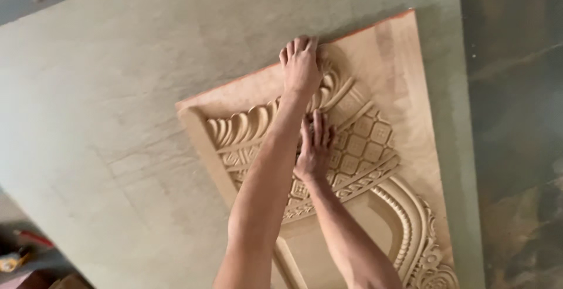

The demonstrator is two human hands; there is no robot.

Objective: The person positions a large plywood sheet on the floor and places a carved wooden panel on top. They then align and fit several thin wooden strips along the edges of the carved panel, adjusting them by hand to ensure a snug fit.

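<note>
Pressing flat, the right hand spreads open fingers on the lattice carving of the carved wooden panel, gripping nothing. Beyond it the left hand rests, fingers curled, on the scalloped moulding near the panel's top edge; whether its grip pinches anything, I cannot tell. Steady, even pressure along the relief looks wise. Underneath lies a greenish-grey table, and dark floor at right.

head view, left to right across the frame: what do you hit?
Yellow and red tools on the floor → grey-green board → carved wooden panel's left edge → left hand → right hand → dark floor.
</note>
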